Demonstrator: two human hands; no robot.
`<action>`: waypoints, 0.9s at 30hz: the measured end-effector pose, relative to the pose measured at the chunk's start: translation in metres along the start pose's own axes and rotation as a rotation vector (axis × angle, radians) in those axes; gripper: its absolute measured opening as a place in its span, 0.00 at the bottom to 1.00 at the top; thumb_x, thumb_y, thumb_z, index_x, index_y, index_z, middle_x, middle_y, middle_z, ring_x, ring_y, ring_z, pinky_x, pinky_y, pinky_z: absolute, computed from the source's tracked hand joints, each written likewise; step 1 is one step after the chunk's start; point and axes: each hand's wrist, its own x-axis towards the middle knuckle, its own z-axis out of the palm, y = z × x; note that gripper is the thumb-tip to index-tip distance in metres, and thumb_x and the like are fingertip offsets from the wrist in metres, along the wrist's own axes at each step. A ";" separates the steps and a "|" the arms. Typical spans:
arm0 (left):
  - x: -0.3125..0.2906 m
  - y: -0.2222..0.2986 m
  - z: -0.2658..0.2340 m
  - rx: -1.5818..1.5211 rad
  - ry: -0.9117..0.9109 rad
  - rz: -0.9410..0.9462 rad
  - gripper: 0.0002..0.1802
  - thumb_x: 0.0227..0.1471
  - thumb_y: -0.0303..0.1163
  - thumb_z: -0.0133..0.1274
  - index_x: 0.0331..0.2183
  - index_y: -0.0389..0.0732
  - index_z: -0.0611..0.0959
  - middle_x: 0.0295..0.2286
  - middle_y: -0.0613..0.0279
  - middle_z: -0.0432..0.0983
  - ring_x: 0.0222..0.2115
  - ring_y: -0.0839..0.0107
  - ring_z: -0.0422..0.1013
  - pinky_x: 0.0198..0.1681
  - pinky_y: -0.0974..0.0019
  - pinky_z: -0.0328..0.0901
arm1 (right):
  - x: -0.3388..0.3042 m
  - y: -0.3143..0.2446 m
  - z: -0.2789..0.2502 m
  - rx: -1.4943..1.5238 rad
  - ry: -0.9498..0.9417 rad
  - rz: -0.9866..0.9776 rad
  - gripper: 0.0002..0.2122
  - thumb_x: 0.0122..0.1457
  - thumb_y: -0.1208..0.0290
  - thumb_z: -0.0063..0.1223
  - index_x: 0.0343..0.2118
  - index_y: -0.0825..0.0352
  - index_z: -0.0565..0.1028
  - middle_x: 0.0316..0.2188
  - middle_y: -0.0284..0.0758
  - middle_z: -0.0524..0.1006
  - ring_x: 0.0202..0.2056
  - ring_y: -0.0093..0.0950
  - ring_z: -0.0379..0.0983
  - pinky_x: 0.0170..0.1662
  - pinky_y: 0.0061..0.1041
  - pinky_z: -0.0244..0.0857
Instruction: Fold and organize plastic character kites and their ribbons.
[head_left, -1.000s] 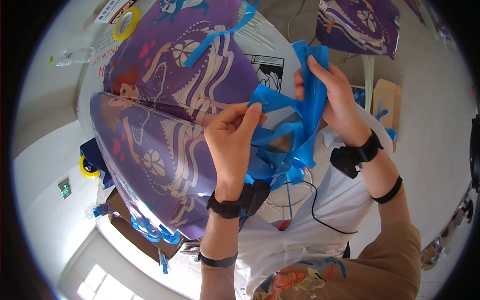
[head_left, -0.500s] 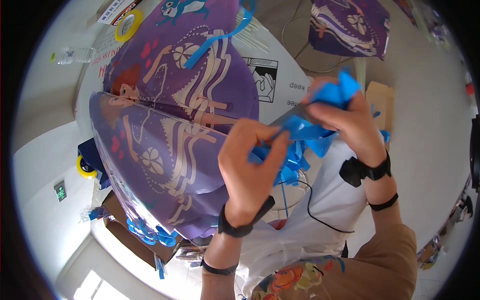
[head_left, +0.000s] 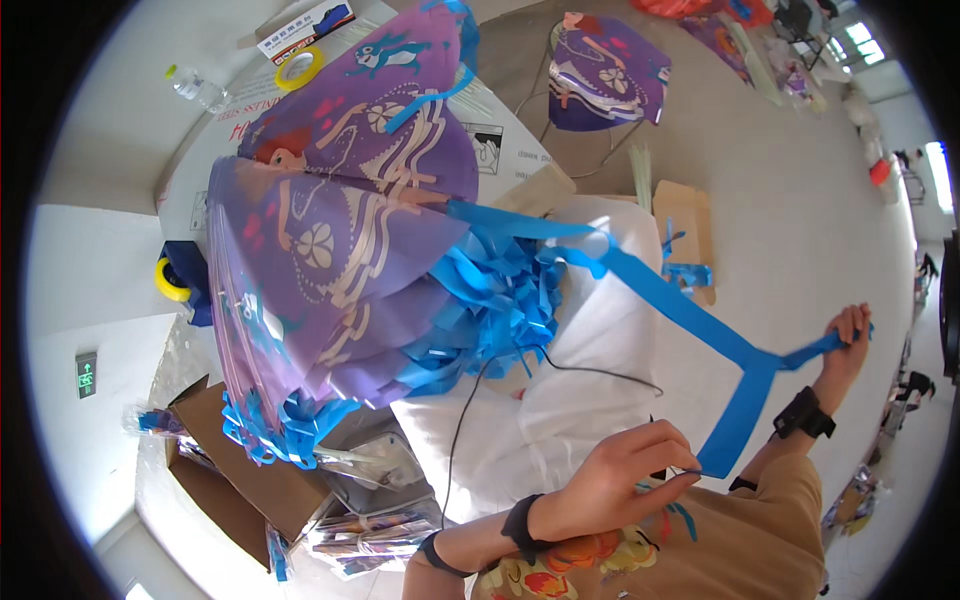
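A long blue ribbon (head_left: 690, 310) runs from the purple sheets out to the right, where it forks. One branch ends at my left hand (head_left: 625, 475), low in front of my shirt, its thumb and fingers pinched on the ribbon's end. Far to the right, my right hand (head_left: 847, 348) is closed round the other branch. The stack of purple printed sheets (head_left: 330, 240), like kite sails with a cartoon figure, lies to the left, partly over my lap. A bunch of blue ribbon strips (head_left: 500, 290) spills from its near side.
A yellow tape roll (head_left: 300, 68) and plastic bottle (head_left: 195, 88) are on the white board (head_left: 525, 155). Another purple sheet (head_left: 608, 75) rests on a stool. Cardboard boxes (head_left: 250, 480) (head_left: 692, 205) stand left and right. A black cable (head_left: 600, 374) crosses my trousers.
My hands have moved from close together over my lap to down and right, far apart, stretching the ribbon between them and the sheets. The view has shifted too.
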 end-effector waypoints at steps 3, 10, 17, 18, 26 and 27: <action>-0.024 0.016 -0.001 -0.150 -0.020 0.022 0.09 0.49 0.17 0.62 0.34 0.37 0.82 0.31 0.56 0.77 0.33 0.61 0.76 0.36 0.64 0.69 | -0.039 -0.087 -0.002 -0.142 -0.034 -0.146 0.10 0.73 0.69 0.42 0.37 0.70 0.69 0.22 0.28 0.61 0.17 0.19 0.51 0.22 0.19 0.51; -0.077 0.036 -0.047 0.324 0.569 -0.097 0.09 0.49 0.19 0.64 0.35 0.34 0.83 0.31 0.59 0.81 0.32 0.71 0.74 0.38 0.68 0.67 | -0.104 -0.019 0.137 -1.075 0.168 -0.349 0.15 0.67 0.72 0.54 0.55 0.70 0.73 0.24 0.21 0.63 0.20 0.10 0.52 0.23 0.14 0.45; -0.105 0.040 -0.052 0.584 0.682 0.020 0.07 0.50 0.19 0.64 0.34 0.34 0.84 0.29 0.66 0.79 0.31 0.77 0.70 0.38 0.73 0.65 | -0.181 0.247 0.271 -1.025 -0.712 0.448 0.19 0.46 0.76 0.74 0.42 0.66 0.81 0.46 0.25 0.79 0.25 0.12 0.56 0.28 0.15 0.55; -0.107 0.041 -0.053 0.622 0.660 0.061 0.07 0.51 0.19 0.64 0.34 0.34 0.83 0.29 0.66 0.78 0.30 0.78 0.69 0.37 0.73 0.65 | -0.190 0.257 0.284 -0.944 -0.679 0.551 0.16 0.47 0.77 0.73 0.40 0.65 0.82 0.43 0.25 0.80 0.25 0.12 0.61 0.27 0.15 0.55; -0.141 0.026 -0.053 -0.078 0.887 0.065 0.06 0.56 0.23 0.62 0.36 0.35 0.82 0.31 0.60 0.81 0.26 0.74 0.75 0.29 0.73 0.68 | -0.215 0.290 0.284 -1.093 -1.124 -0.331 0.15 0.49 0.86 0.59 0.41 0.66 0.82 0.38 0.37 0.80 0.34 0.32 0.79 0.34 0.26 0.72; -0.142 0.022 -0.054 -0.223 0.784 0.059 0.08 0.59 0.29 0.60 0.37 0.35 0.81 0.29 0.60 0.80 0.25 0.73 0.75 0.25 0.72 0.67 | -0.215 0.293 0.282 -1.067 -1.168 -0.354 0.17 0.48 0.86 0.57 0.43 0.67 0.82 0.39 0.37 0.80 0.35 0.33 0.80 0.35 0.28 0.74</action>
